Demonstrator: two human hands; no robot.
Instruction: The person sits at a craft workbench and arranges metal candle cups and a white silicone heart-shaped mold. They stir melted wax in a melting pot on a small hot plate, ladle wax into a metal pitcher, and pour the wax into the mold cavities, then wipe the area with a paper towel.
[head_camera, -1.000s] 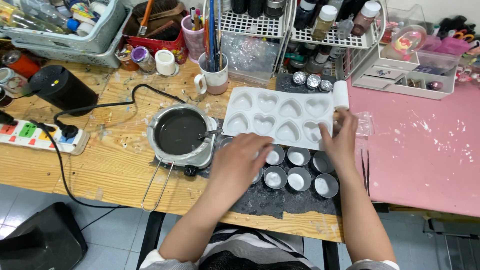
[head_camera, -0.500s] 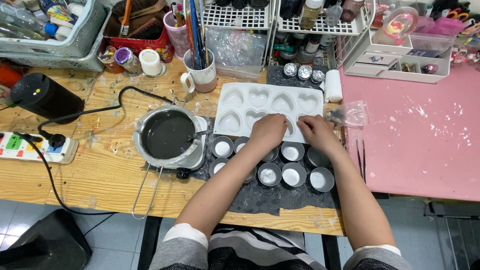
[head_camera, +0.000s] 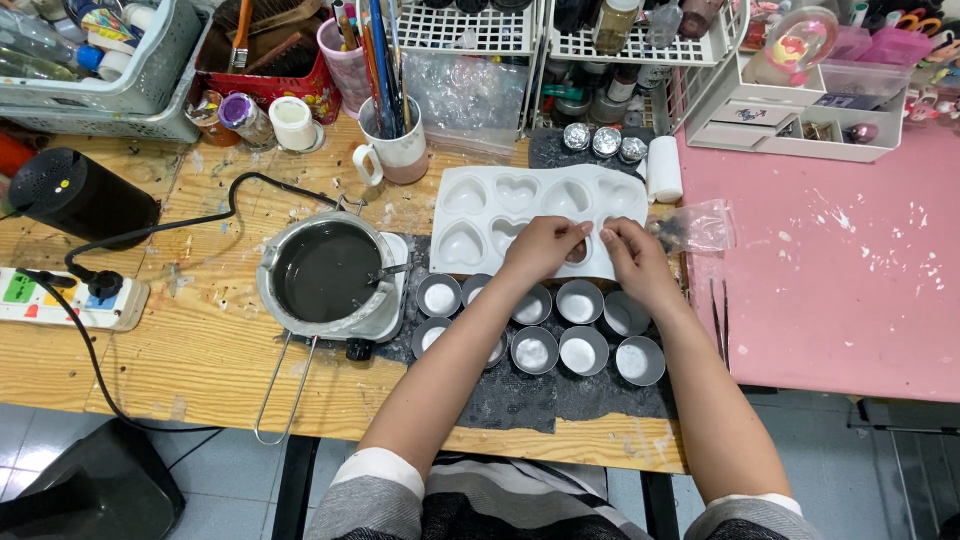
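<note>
White heart-cavity mould (head_camera: 500, 205): flat on the wooden table (head_camera: 200, 350), centre, far of the metal cups (head_camera: 585, 350). Left hand (head_camera: 540, 247) and right hand (head_camera: 630, 255): close together over its near right cavities, fingertips pinched; item held too small to tell. Melting pot (head_camera: 328, 272): left. Pink mat (head_camera: 850, 270): right.

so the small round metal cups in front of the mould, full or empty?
Filled: the round metal cups show white contents inside.
</note>
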